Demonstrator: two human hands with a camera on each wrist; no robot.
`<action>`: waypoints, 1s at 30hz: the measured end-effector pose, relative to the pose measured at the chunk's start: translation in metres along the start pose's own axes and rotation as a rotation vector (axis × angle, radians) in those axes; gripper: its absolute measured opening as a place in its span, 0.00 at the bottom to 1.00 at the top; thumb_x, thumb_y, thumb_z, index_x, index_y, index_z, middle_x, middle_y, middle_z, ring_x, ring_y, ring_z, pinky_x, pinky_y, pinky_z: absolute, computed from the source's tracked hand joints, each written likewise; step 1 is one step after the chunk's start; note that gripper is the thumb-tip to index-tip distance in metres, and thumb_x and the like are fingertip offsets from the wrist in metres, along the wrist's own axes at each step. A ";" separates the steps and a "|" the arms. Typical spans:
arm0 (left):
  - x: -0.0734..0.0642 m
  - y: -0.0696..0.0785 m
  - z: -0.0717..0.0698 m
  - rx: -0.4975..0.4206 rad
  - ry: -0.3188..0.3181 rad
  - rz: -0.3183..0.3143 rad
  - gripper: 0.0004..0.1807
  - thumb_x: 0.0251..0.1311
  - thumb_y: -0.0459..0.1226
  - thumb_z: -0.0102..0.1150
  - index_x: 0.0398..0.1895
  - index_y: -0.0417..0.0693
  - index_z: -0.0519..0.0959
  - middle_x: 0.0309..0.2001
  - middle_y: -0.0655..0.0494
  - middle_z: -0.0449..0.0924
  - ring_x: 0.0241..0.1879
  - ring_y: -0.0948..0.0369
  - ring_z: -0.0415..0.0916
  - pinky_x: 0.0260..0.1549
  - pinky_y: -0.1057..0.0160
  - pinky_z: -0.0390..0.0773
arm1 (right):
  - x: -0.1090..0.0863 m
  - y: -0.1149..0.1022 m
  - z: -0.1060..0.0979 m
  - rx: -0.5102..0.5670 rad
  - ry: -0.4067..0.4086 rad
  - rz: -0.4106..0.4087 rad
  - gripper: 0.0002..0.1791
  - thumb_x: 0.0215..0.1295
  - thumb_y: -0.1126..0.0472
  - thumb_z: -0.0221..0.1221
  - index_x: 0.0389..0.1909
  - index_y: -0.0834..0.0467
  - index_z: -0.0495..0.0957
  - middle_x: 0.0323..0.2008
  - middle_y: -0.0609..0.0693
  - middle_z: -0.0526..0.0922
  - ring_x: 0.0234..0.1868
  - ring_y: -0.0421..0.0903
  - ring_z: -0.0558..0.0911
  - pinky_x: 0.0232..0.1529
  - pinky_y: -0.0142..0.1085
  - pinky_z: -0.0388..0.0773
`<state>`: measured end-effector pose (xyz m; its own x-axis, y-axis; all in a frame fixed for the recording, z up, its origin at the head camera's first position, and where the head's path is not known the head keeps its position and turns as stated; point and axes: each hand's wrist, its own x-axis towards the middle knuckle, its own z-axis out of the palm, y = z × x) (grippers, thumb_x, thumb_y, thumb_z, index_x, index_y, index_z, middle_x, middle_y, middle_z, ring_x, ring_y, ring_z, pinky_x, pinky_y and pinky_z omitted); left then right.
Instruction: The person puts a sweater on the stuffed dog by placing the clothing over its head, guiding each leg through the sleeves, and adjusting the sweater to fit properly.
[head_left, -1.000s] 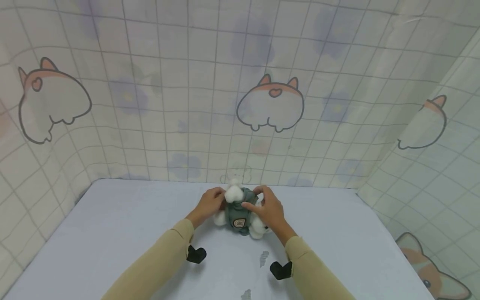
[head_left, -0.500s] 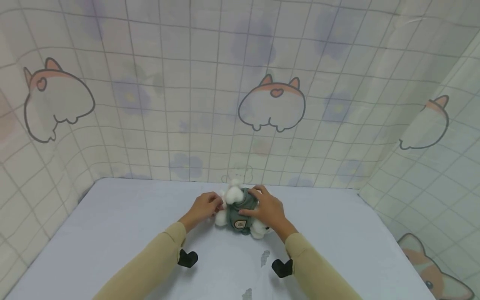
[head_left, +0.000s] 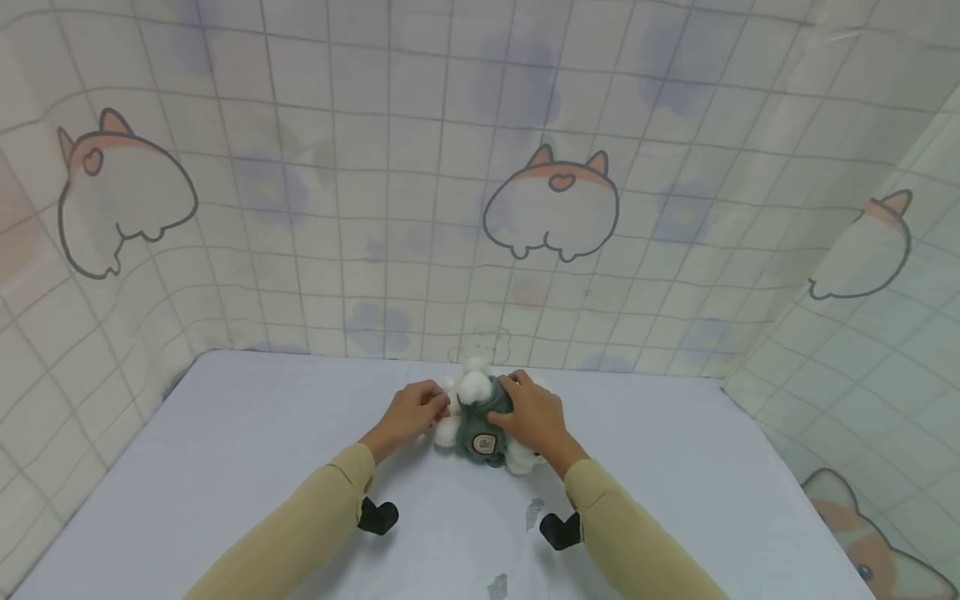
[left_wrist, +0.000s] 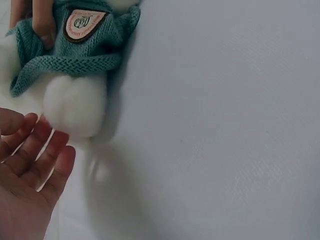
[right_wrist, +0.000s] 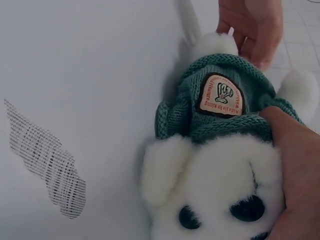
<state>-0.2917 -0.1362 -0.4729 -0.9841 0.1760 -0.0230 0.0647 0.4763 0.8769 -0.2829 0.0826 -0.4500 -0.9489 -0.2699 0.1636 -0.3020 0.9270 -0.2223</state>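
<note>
Pale lavender tabletop (head_left: 225, 467) — checked backdrop (head_left: 375, 167) of printed corgis behind and beside.

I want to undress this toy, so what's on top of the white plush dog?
A green knitted sweater with an oval badge covers its body, and the right hand grips it there. The left hand touches a white paw. The sweater hides the torso.

Soft even light, faint shadows, wide-angle edge bending.

Two arms in long tan sleeves

Each sleeve (head_left: 300, 533) is soft and plain. A small black camera (head_left: 377, 516) sits under each wrist. Both hands are bare.
</note>
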 end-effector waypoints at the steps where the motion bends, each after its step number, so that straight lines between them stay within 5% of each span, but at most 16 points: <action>1: 0.001 0.001 0.000 0.000 0.013 0.025 0.09 0.68 0.39 0.53 0.37 0.43 0.80 0.31 0.53 0.84 0.32 0.62 0.78 0.29 0.68 0.77 | 0.000 0.000 0.000 -0.002 0.002 0.003 0.35 0.56 0.40 0.65 0.62 0.51 0.73 0.53 0.48 0.76 0.39 0.49 0.81 0.32 0.43 0.78; 7: 0.004 0.018 0.001 0.006 0.096 0.168 0.09 0.70 0.42 0.52 0.40 0.49 0.81 0.37 0.53 0.84 0.36 0.59 0.80 0.31 0.67 0.79 | -0.001 0.001 0.001 0.004 0.016 0.007 0.35 0.57 0.39 0.64 0.63 0.50 0.72 0.54 0.48 0.77 0.42 0.48 0.81 0.34 0.43 0.79; 13: 0.005 0.035 0.002 0.007 0.098 0.256 0.11 0.70 0.38 0.50 0.46 0.47 0.81 0.47 0.50 0.82 0.41 0.56 0.80 0.31 0.66 0.82 | -0.003 0.001 0.003 0.018 0.026 0.014 0.35 0.57 0.39 0.64 0.63 0.50 0.72 0.53 0.49 0.77 0.43 0.49 0.81 0.36 0.44 0.79; 18: 0.009 0.039 0.005 -0.043 0.003 0.258 0.13 0.71 0.33 0.46 0.49 0.47 0.80 0.51 0.49 0.81 0.42 0.57 0.81 0.33 0.65 0.83 | -0.004 0.003 0.006 0.022 0.039 0.015 0.35 0.57 0.39 0.65 0.63 0.50 0.72 0.53 0.48 0.77 0.44 0.48 0.81 0.37 0.44 0.80; 25: 0.015 0.043 0.009 -0.043 -0.125 0.238 0.15 0.63 0.27 0.55 0.52 0.47 0.79 0.52 0.47 0.82 0.41 0.58 0.83 0.35 0.65 0.84 | -0.005 0.004 0.008 0.061 0.089 0.007 0.34 0.54 0.41 0.67 0.60 0.52 0.74 0.51 0.49 0.78 0.45 0.48 0.82 0.38 0.45 0.80; 30: 0.016 0.049 0.016 0.020 -0.133 0.221 0.17 0.60 0.25 0.57 0.51 0.46 0.79 0.52 0.45 0.82 0.29 0.61 0.81 0.27 0.66 0.83 | -0.006 0.005 0.010 0.065 0.128 -0.002 0.33 0.53 0.41 0.68 0.58 0.51 0.75 0.50 0.49 0.79 0.45 0.49 0.82 0.39 0.46 0.81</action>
<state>-0.3020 -0.0964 -0.4383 -0.9155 0.3886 0.1037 0.2801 0.4308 0.8579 -0.2794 0.0865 -0.4622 -0.9301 -0.2327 0.2842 -0.3134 0.9064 -0.2832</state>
